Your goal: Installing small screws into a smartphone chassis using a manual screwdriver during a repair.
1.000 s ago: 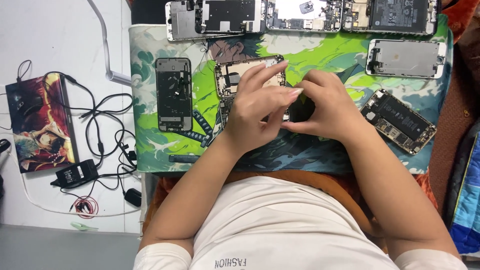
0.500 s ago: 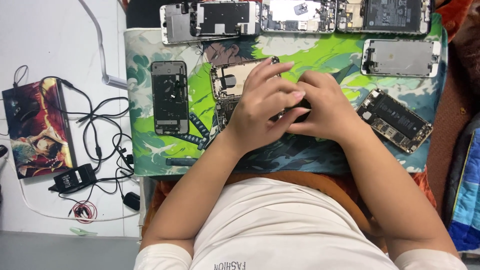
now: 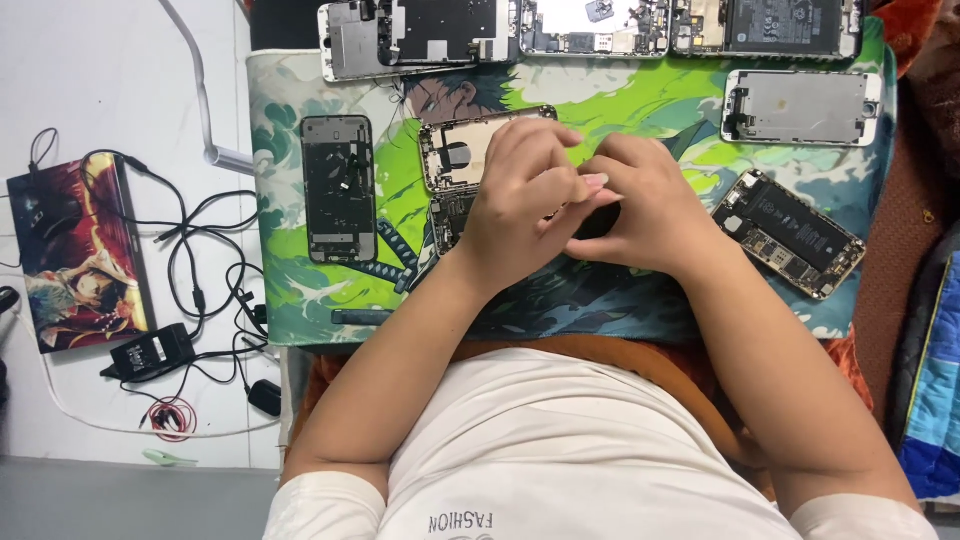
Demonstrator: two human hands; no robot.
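My left hand point(image 3: 520, 205) and my right hand point(image 3: 655, 215) meet over the middle of a green illustrated mat point(image 3: 640, 100). Their fingertips press together around a small dark part point(image 3: 600, 218), which is mostly hidden by the fingers. My left hand lies over an opened phone body point(image 3: 462, 155) whose pale inside shows at its upper left. Its lower half is covered by my left wrist.
A dark phone back point(image 3: 338, 188) lies left of the hands and an opened phone with a battery point(image 3: 790, 235) lies to the right. A silver phone frame point(image 3: 800, 105) and several opened phones point(image 3: 590, 25) line the far edge. Black cables point(image 3: 200, 280), an adapter point(image 3: 150, 352) and a printed box point(image 3: 75, 255) lie on the left.
Both hands stay together over the opened phone. My left fingers have curled a little further over the right fingertips, and the view has shifted slightly.
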